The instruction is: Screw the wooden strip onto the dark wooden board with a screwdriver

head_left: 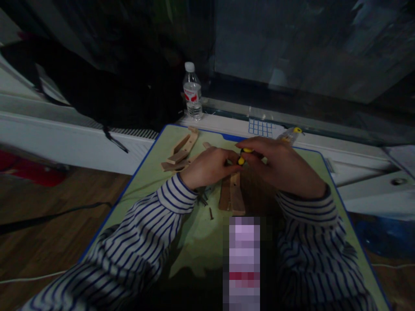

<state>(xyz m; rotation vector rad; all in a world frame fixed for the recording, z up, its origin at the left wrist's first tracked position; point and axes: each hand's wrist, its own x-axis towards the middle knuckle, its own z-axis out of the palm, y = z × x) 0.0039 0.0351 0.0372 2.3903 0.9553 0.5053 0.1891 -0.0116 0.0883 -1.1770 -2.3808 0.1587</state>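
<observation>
Between my two hands is a small yellow-and-black tool point(248, 150), most of it covered by fingers; it looks like a screwdriver handle. My right hand point(280, 166) closes its thumb and fingers round it. My left hand point(210, 166) is pinched at the tool's lower yellow end, and what its fingertips grip is hidden. Just below the fingers, a wooden piece point(236, 194) with a hole lies on the green tabletop point(191, 259). Several screws point(210, 213) are scattered beside my left wrist. Left of that hand lie joined wooden parts point(183, 149) with holes.
A water bottle point(193, 93) stands on the white sill behind the table. A clear bag with a yellow item point(293, 133) and a blue-grid sheet point(260, 128) lie near the back edge. Dark cloth point(106, 77) covers the sill at left. A pixelated patch hides the front middle.
</observation>
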